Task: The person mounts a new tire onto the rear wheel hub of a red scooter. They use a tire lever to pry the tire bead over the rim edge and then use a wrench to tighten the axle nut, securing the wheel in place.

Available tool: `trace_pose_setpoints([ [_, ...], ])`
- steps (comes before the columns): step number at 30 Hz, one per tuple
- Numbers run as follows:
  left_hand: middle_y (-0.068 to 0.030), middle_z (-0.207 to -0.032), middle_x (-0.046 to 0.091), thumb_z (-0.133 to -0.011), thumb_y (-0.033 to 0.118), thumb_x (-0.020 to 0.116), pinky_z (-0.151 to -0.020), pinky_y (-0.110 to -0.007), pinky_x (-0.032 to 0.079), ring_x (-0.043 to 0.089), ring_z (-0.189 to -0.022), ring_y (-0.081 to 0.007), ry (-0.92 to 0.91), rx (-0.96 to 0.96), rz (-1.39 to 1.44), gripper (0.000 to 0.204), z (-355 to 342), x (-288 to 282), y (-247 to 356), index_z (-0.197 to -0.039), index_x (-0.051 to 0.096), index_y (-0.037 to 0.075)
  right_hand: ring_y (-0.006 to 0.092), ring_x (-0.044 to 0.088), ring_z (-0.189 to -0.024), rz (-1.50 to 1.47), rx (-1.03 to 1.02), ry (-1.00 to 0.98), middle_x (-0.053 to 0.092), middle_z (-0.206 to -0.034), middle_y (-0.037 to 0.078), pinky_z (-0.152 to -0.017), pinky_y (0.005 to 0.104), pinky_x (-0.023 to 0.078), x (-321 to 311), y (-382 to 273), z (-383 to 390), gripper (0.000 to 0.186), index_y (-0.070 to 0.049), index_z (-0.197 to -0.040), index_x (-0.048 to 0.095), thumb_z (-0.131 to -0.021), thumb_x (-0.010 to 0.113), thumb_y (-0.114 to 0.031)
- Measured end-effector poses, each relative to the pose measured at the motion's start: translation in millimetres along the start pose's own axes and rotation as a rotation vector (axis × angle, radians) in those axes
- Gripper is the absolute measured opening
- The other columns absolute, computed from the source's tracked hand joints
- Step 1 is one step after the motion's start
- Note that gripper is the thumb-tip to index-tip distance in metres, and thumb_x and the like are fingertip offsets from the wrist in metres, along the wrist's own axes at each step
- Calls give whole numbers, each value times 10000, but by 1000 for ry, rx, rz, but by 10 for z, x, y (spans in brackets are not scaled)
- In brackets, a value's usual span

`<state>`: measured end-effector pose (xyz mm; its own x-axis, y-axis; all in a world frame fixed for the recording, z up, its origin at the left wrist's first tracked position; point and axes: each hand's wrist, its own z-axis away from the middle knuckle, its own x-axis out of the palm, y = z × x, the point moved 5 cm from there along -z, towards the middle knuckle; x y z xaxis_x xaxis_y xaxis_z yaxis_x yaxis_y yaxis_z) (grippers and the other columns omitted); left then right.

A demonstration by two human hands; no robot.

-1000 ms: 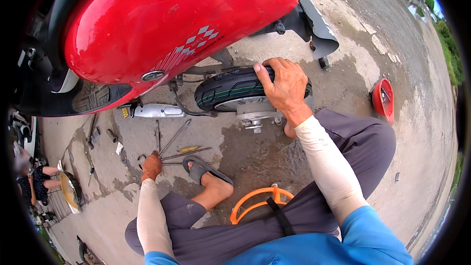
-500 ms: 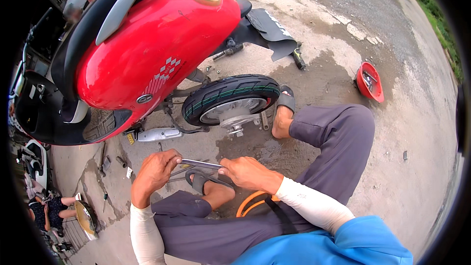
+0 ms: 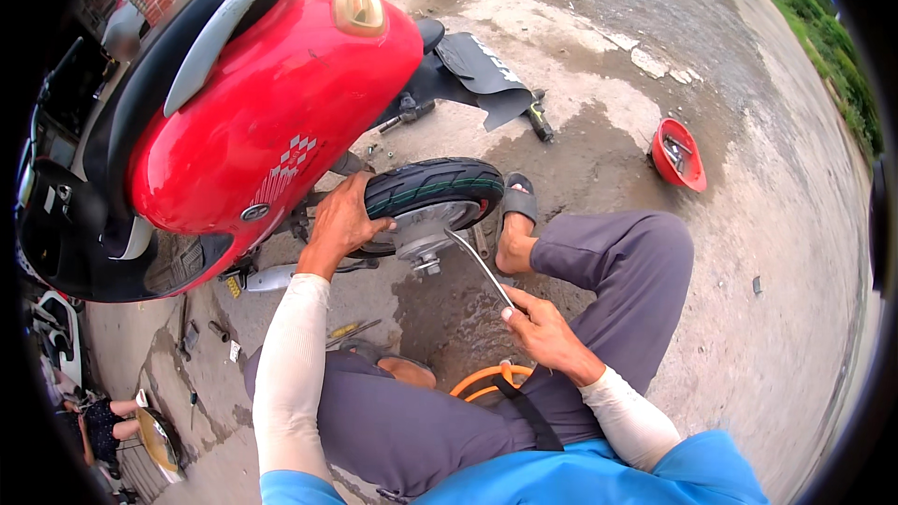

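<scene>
A black tire (image 3: 440,180) with green lines on its tread sits around a silver hub wheel (image 3: 421,229) at the rear of a red scooter (image 3: 281,103). My left hand (image 3: 342,220) clasps the tire's left side, fingers over the tread and thumb toward the rim. In my right hand (image 3: 550,335) is a slim, curved metal tire lever (image 3: 484,269), gripped near its lower end. Its far tip reaches the right part of the rim beside the tire's edge; whether it is under the bead I cannot tell.
At the right lies a red helmet (image 3: 675,157) with metal parts inside. A cordless power tool (image 3: 540,122) is beside a dark flap behind the wheel. Several hand tools, including a yellow-handled one (image 3: 344,329), lie on the concrete. An orange hoop (image 3: 482,377) is between my legs.
My left hand has let go of the tire lever and moved up onto the tire. My right hand has carried the lever rightward, and its tip now meets the wheel rim.
</scene>
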<state>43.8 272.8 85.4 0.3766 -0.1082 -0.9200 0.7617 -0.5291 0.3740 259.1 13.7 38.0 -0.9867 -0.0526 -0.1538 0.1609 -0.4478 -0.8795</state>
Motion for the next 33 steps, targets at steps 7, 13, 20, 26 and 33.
trace_pose_setpoints([
  [7,-213,-1174,687,-659,274,929,-926,-481,527,661,-1116,-410,-37,23,-79,695,-84,78,170,-1208,605,-4,470,631,-1119,322,-404,154,660,-1195,306,-965,464,498,-200,-367,-142,454,32,-1432,519,-1027,567,-166],
  [13,-251,-1093,695,-701,285,906,-903,-490,529,673,-1046,-439,-152,59,-132,626,-216,-15,228,-1150,590,-15,474,641,-1080,417,-428,111,664,-1122,300,-919,484,504,-302,-639,-365,438,36,-1411,534,-1014,568,-146],
  [20,-300,-885,701,-716,270,890,-832,-519,533,683,-920,-484,-254,96,-84,493,-393,13,135,-997,635,-44,456,635,-1111,590,-309,34,670,-1127,307,-937,466,492,-313,-1057,-508,418,22,-1392,575,-996,579,-110],
  [26,-287,-920,709,-704,227,883,-860,-514,533,681,-955,-482,-247,93,-55,441,-484,9,192,-1001,681,-29,471,648,-921,743,-349,10,653,-963,310,-815,514,491,-212,-1341,-634,379,49,-1322,602,-963,563,-68],
  [33,-283,-946,713,-694,213,882,-870,-513,539,688,-974,-467,-251,102,-59,433,-488,14,185,-996,690,-30,482,652,-1000,663,-376,103,657,-1072,324,-848,515,508,49,-919,-615,409,41,-1383,539,-995,553,-88],
])
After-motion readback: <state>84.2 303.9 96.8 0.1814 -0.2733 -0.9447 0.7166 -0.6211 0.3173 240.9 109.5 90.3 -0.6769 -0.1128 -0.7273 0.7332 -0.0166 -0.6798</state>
